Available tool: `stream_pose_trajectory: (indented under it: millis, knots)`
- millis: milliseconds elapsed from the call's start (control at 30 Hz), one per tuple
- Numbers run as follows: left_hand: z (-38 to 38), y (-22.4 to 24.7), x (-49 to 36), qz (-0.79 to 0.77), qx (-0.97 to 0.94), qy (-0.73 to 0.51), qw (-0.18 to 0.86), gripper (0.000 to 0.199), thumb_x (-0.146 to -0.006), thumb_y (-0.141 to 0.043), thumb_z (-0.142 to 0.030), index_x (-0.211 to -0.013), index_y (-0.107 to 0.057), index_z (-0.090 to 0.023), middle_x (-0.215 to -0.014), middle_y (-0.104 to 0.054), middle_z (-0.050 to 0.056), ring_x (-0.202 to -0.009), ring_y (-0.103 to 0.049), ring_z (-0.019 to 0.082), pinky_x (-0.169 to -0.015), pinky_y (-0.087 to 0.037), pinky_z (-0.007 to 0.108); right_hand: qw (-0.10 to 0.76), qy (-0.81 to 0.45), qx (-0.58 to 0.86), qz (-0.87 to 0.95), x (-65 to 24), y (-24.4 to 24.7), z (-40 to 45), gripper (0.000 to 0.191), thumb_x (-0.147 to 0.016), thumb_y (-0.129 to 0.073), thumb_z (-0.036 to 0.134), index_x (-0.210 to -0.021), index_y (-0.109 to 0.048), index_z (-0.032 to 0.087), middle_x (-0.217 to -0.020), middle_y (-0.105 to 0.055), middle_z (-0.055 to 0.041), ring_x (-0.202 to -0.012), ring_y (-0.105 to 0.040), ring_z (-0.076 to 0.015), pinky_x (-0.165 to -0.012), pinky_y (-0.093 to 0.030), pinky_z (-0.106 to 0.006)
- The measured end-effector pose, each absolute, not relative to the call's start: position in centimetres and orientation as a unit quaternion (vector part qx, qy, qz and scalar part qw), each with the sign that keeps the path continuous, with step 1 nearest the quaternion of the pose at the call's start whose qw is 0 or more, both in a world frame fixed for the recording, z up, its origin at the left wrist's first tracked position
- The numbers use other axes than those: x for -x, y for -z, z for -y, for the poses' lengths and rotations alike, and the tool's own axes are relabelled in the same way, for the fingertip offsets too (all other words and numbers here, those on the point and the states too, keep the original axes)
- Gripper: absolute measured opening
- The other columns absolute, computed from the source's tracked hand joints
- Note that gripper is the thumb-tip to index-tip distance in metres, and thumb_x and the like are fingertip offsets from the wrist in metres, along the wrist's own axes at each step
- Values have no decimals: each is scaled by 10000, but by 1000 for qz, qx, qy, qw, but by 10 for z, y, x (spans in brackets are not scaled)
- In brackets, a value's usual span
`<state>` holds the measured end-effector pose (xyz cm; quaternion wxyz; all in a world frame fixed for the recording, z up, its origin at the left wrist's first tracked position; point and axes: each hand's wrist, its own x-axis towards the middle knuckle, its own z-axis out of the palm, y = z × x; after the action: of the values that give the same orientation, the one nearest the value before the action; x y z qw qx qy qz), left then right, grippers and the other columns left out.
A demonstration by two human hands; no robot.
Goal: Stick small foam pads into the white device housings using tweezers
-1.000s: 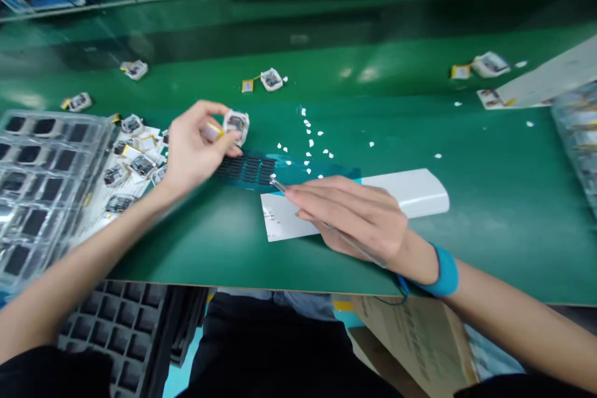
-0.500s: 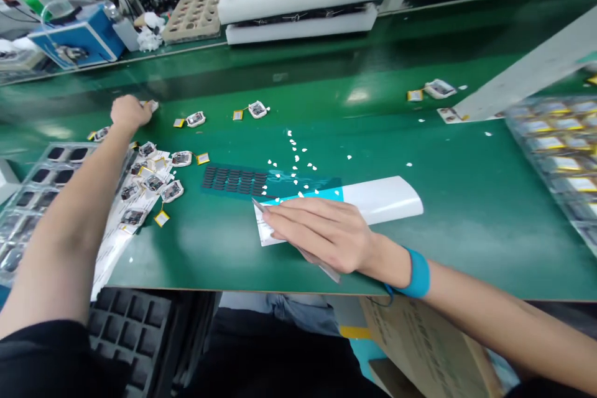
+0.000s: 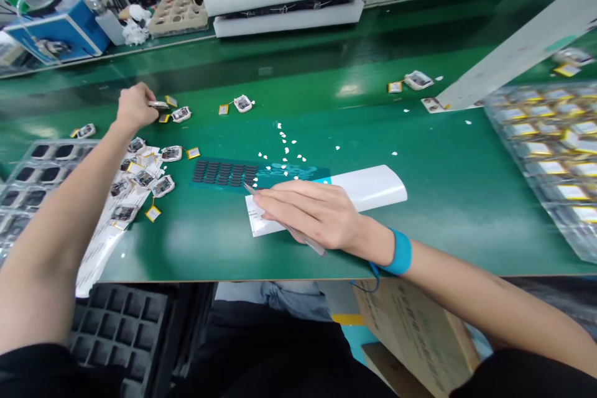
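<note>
One green bench [image 3: 443,224] is seen, with two clear trays set on it: a left tray [image 3: 83,155] and a right tray [image 3: 548,189]. Between them, one white sheet [image 3: 373,189] is laid long from left to right, its right end slanted slightly away from the person. Behind it one teal sheet [image 3: 321,171] is placed, also long from left to right, with black pads [image 3: 224,174] arranged in five columns. By the right hand [image 3: 317,214], one pair of tweezers [image 3: 314,245] is held in a closed grip; it is pointed leftward and away from the person, its tips near the black pads. By the left hand [image 3: 135,107], one pale unit [image 3: 159,105] is pinched in a closed grip at the back left; it is turned edge-on, long axis left to right, and is extended rightward from the grip. Two yellow-edged batteries [image 3: 171,101] are seen close beside it. Over a dozen white bits [image 3: 286,150] are scattered.
</note>
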<state>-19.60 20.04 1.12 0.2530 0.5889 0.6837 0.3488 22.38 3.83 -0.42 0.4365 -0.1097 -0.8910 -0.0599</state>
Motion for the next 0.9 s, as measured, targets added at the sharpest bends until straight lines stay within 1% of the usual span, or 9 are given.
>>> stream_pose_trajectory:
  millis: [100,233,333,400,467,533,633,733,900]
  knots:
    - [-200,-29,182,-718,-561,-369,182,330,-785,-878,-123,-783,-552,-180,-702,-591,-60,-1062,-611,185,-1241,-411,435,450,59,113,884,-223,7,-42,157,-1034,-661,149,-1168,-709,83,-1066,-844,-67,-911,-784,-177,-770,-673,-299]
    - [-183,-59,146,-682,-530,-481,154,399,-893,-860,-368,-886,-498,-199,-823,-636,-85,-892,-631,110,-1125,-574,447,473,41,131,870,-223,10,-49,159,-1038,-657,181,-1189,-675,137,-1024,-831,-53,-897,-754,-179,-795,-654,-313]
    - [-145,-68,102,-536,-524,-559,354,436,-881,-859,-409,-884,-462,-230,-776,-687,-85,-875,-711,124,-1033,-640,380,470,-31,183,863,-225,9,-53,158,-1107,-503,231,-1039,-643,199,-1001,-796,-57,-917,-735,-181,-815,-625,-344]
    - [-109,-64,69,-482,-521,-547,444,471,-823,-896,-400,-863,-458,-232,-618,-573,-105,-576,-634,93,-752,-676,306,482,-94,204,847,-225,9,-53,278,-1134,-406,231,-919,-581,206,-851,-732,-29,-785,-698,-142,-726,-582,-288]
    - [-72,-56,39,-456,-529,-514,499,443,-830,-891,-404,-905,-487,-238,-558,-490,-123,-398,-563,99,-515,-604,292,502,-125,214,829,-225,10,-50,312,-1153,-354,225,-919,-559,199,-777,-689,4,-650,-623,-87,-611,-500,-216]
    - [-39,-49,18,-454,-534,-454,550,368,-902,-833,-450,-1010,-548,-243,-616,-552,-106,-372,-576,118,-473,-585,317,514,-128,234,815,-223,9,-46,270,-1159,-385,248,-999,-593,182,-771,-692,26,-574,-551,-52,-543,-425,-185]
    - [-5,-42,1,-450,-553,-394,580,251,-1015,-701,-452,-1108,-573,-257,-659,-632,-58,-397,-594,137,-415,-499,285,522,-137,246,805,-219,8,-41,225,-1085,-620,393,-1082,-647,170,-701,-636,70,-511,-475,-37,-492,-381,-176]
    - [10,-38,-6,-454,-570,-373,575,253,-1045,-646,-473,-1123,-562,-247,-589,-631,-43,-416,-601,160,-416,-476,272,537,-144,215,803,-216,10,-39,357,-986,-752,482,-1115,-684,156,-741,-674,46,-575,-575,-60,-519,-458,-180]
    - [15,-29,-14,-453,-574,-374,571,197,-1079,-583,-408,-1176,-532,-245,-569,-634,-58,-415,-597,149,-447,-498,255,480,-121,220,840,-218,19,-36,269,-1030,-709,353,-1199,-711,143,-885,-770,-10,-674,-693,-87,-550,-530,-197]
